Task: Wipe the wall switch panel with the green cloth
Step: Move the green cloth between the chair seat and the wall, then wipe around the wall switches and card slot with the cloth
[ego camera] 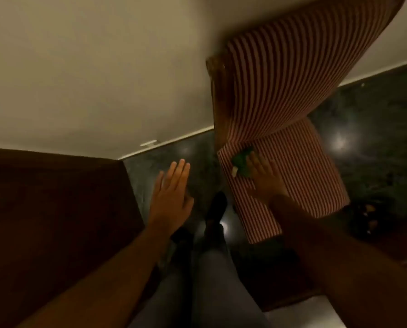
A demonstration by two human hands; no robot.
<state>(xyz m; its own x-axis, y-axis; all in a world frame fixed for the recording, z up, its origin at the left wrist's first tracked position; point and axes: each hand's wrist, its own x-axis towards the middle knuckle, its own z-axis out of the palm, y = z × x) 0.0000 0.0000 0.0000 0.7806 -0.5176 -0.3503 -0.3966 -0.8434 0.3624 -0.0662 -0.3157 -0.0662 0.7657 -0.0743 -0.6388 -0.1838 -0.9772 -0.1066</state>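
Head view looks steeply down in a dim, warm-lit room, along a pale wall [98, 67] to where it meets a dark, glossy stone floor [375, 143] that carries a few bright glints of lamp light. A chair upholstered in red-and-white stripes [299, 162] stands against the wall, its tall padded back rising toward the upper right corner and a polished wooden frame [217, 95] showing along its left edge. The green cloth [241, 163] lies bunched on the chair's seat, near the seat's back left corner, with a small pale tag or fold at its near side. The person's right hand [262, 177] rests on the seat with its fingers laid over the cloth; whether they are closed around it or merely pressing on it I cannot tell, as the picture is blurred there. The left hand [174, 192] hovers above the floor just left of the chair, palm down, fingers straight and close together, holding nothing. A dark wooden cabinet [55, 221] fills the lower left. Between the two forearms the person's legs in grey trousers [209, 280] and a dark shoe [217, 207] stand on the floor. The switch panel itself does not appear in this view.
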